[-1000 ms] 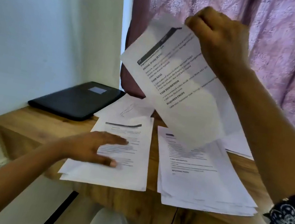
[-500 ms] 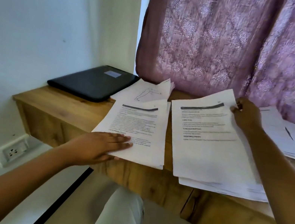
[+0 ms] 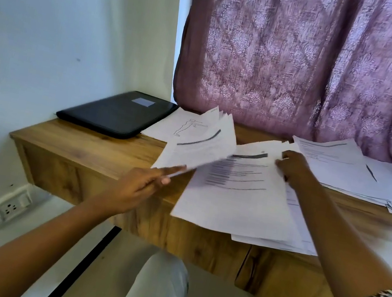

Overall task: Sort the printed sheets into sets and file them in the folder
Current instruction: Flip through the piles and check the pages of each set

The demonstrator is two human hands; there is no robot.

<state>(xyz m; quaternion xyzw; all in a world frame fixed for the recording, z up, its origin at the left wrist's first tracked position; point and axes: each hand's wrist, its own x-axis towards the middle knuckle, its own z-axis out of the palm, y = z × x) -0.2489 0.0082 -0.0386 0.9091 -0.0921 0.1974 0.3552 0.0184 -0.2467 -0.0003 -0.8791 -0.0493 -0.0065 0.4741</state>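
Nearest the camera, left hand [image 3: 141, 185] pinches the near corner of a small set of sheets [image 3: 200, 146], fingers closed on it, set lifted and tilted off the table [image 3: 90, 145]. Right hand [image 3: 291, 165] rests on the top edge of the middle pile [image 3: 238, 197], fingers curled; whether they grip cannot be told. Middle pile overhangs the front edge. Further right, another stack [image 3: 338, 168]. Folder [image 3: 119, 114] lies closed at far left by the wall. Risk: the lifted set fans at its far end, so a corner pinch may let pages slide out; the overhanging pile could tip floorward if nudged.
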